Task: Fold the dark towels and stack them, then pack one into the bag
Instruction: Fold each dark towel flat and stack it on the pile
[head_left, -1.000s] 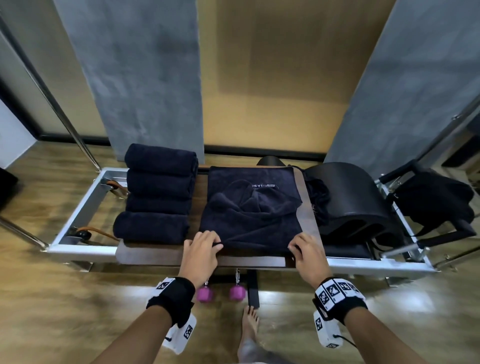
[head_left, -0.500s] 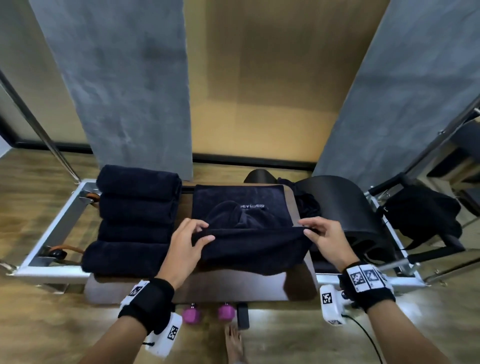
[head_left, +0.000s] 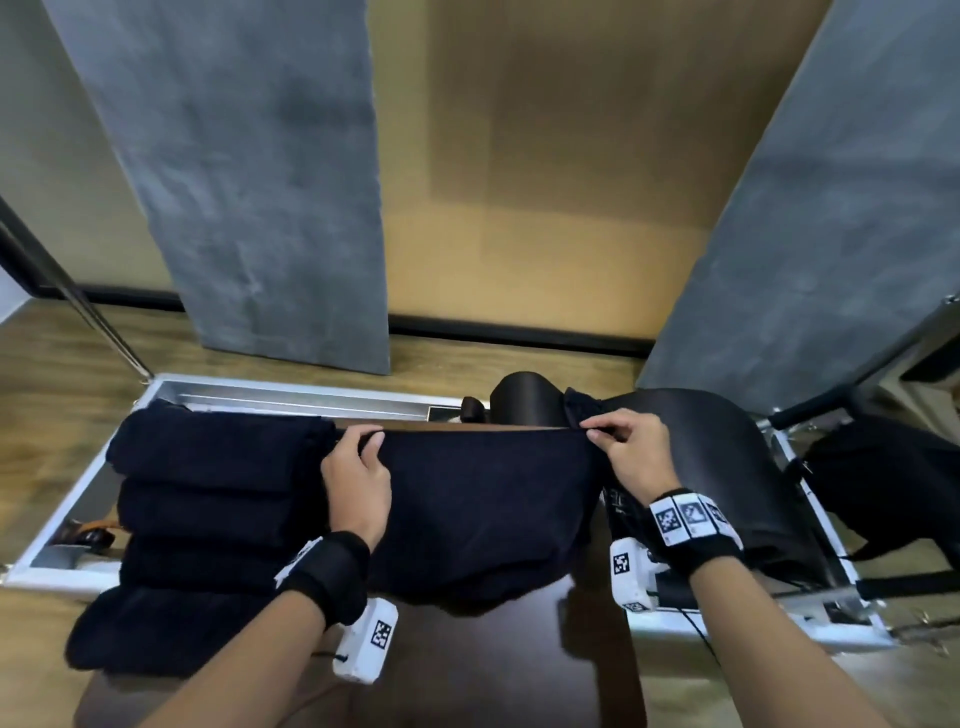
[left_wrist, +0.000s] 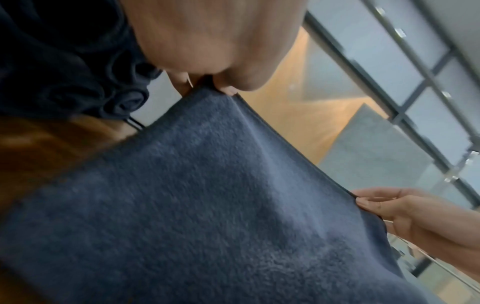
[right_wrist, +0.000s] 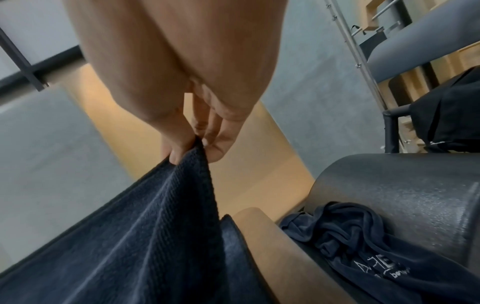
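A dark navy towel (head_left: 483, 509) is stretched between both hands above the brown padded platform (head_left: 519, 675). My left hand (head_left: 358, 467) pinches its left top corner, and my right hand (head_left: 623, 452) pinches the right top corner. The wrist views show the same towel (left_wrist: 207, 205) (right_wrist: 130, 236) held at its edge by fingertips (left_wrist: 228, 90) (right_wrist: 182, 152). Several folded dark towels (head_left: 208, 519) lie in a row on the left. A crumpled dark cloth with white lettering (right_wrist: 363, 246) lies by the black barrel.
A black padded barrel (head_left: 691, 452) stands on the right of the metal-framed bench (head_left: 67, 519). A black garment or bag (head_left: 893, 493) hangs over bars at far right. Grey wall panels and a wooden floor lie beyond.
Both hands lifted the towel's near edge and carried it up and away toward the far edge, so the towel now hangs stretched between them. The camera view moved closer.
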